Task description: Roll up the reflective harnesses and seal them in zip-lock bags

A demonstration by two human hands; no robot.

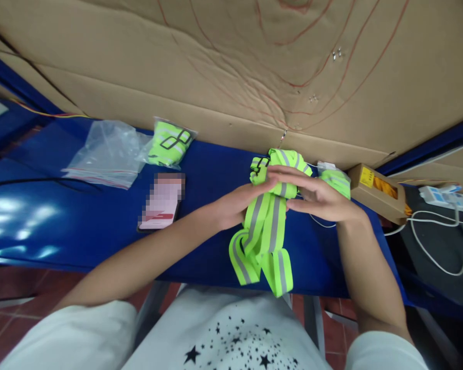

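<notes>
head view, two hands (pixel 241 203) in one closed grip on one green strap bundle (pixel 268 221)

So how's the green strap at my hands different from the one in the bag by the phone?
The loose strap is unbagged, while the bagged strap sits inside clear plastic. The loose strap trails long lengths below your hands; the bagged strap is folded compactly. Both are bright green with pale stripes and black fittings.

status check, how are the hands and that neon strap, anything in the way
Left hand and right hand on reflective strap, grip partly hidden. Loops trailing toward wearer. Phone off left, clear of strap.
</notes>
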